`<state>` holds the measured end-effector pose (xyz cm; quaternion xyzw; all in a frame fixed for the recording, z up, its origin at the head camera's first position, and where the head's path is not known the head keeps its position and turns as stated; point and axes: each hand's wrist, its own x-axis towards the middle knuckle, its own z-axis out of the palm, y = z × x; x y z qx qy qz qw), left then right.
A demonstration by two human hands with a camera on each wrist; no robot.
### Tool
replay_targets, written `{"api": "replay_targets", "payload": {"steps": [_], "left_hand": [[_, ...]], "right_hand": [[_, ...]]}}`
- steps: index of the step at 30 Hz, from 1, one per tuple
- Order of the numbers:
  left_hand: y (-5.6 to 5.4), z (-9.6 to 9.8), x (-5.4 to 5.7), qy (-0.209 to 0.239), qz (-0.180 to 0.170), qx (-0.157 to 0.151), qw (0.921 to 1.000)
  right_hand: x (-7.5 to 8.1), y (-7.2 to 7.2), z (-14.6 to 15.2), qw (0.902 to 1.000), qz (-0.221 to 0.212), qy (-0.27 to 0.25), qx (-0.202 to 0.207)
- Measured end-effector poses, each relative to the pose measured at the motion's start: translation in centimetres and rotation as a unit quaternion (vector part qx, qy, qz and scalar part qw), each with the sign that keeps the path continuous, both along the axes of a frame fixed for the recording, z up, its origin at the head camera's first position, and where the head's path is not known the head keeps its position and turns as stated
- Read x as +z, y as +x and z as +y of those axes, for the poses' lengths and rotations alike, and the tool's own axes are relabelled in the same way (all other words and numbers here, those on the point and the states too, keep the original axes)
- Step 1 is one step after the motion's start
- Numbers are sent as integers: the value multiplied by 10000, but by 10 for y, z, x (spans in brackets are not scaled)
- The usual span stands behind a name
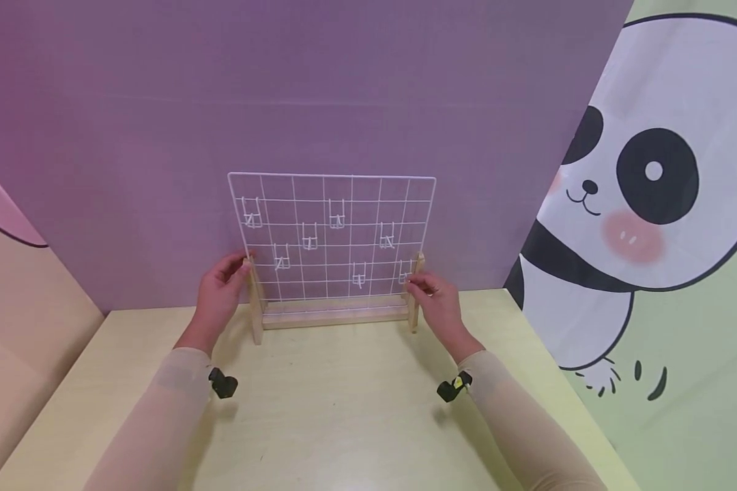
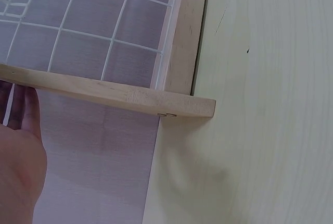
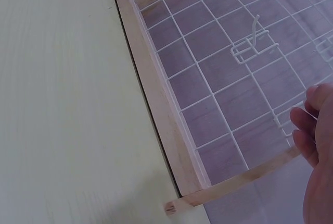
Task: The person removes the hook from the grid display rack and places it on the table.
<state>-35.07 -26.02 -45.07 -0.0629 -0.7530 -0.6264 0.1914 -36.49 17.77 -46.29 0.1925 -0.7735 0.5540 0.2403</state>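
Observation:
A white wire grid panel [image 1: 331,175] stands upright in a pale wooden stand [image 1: 338,318], with several white wire hooks [image 1: 337,221] hung at different heights. My left hand [image 1: 218,290] holds the top of the left wooden post [image 1: 255,303]. In the left wrist view its fingers [image 2: 31,112] reach behind that post, and the thumb is out of sight. At the right post [image 1: 413,315], my right hand [image 1: 437,300] pinches the lowest right hook [image 3: 282,122] with curled fingers. Its exact contact with the hook is partly hidden by the fingers.
The stand rests on a light wood-grain table [image 1: 338,402], close to a purple backdrop [image 1: 344,123]. To the right hangs a pale cloth with a panda drawing [image 1: 596,320]. Small black devices [image 1: 223,383] sit on both wrists.

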Motion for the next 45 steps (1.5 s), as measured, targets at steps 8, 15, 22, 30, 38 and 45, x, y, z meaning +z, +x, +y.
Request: {"api": "replay_targets", "payload": {"steps": [8, 15, 22, 30, 38, 45], "left_hand": [[2, 0, 1, 24, -23, 4, 10000], [2, 0, 2, -42, 11, -47, 10000], [1, -1, 2, 0, 4, -32, 10000], [1, 0, 2, 89, -7, -73, 9999], [0, 0, 0, 204, 132, -104, 9997], [-3, 0, -1, 253, 156, -119, 9995]], "right_hand": [[7, -3, 0, 9999, 123, -23, 100], [18, -7, 3, 9993, 349, 99, 89], [28, -7, 4, 9980, 610, 8, 156], [34, -4, 5, 9984, 555, 36, 66], [37, 2, 9, 9977, 609, 260, 168], [37, 5, 14, 9932, 850, 593, 534]]}}
